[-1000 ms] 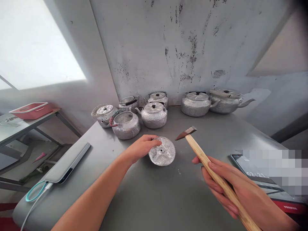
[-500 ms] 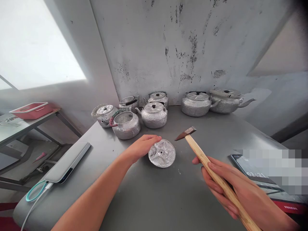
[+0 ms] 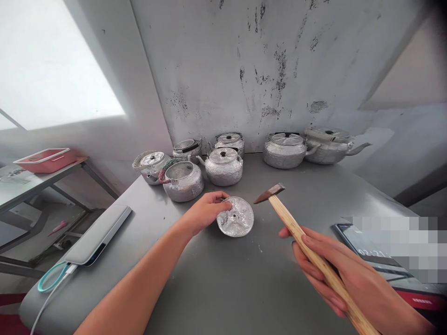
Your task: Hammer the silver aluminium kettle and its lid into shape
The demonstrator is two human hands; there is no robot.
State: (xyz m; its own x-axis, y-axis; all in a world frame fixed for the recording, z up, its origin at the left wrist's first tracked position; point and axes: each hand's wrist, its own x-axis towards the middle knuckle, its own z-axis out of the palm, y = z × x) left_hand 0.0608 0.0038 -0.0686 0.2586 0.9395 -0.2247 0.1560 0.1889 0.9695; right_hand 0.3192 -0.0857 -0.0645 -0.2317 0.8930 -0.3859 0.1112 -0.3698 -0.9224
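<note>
My left hand (image 3: 209, 209) grips the left rim of a round, dented metal kettle lid (image 3: 239, 219), thumb on its face and fingers behind. The lid has a small hole at its centre and is held over the grey table. In my right hand (image 3: 335, 265) is a hammer (image 3: 296, 230), fingers wrapped round the wooden handle. Its rusty metal head, tapering to a wedge on the left, points up and left, apart from the lid. Just behind the lid stand a lidless kettle (image 3: 188, 186) with a red and green wrapped handle and a lidded kettle (image 3: 225, 172).
More hammered metal kettles (image 3: 284, 153) line the table's back edge by the stained wall. A power bank (image 3: 99, 237) with a cable lies at the left edge. At the right is a phone (image 3: 363, 246), partly pixelated. A pink basket (image 3: 47, 160) sits on a side table.
My left thumb has moved onto the lid's face, and the lid has shifted slightly up and tilted. My right hand and the hammer have stayed in place.
</note>
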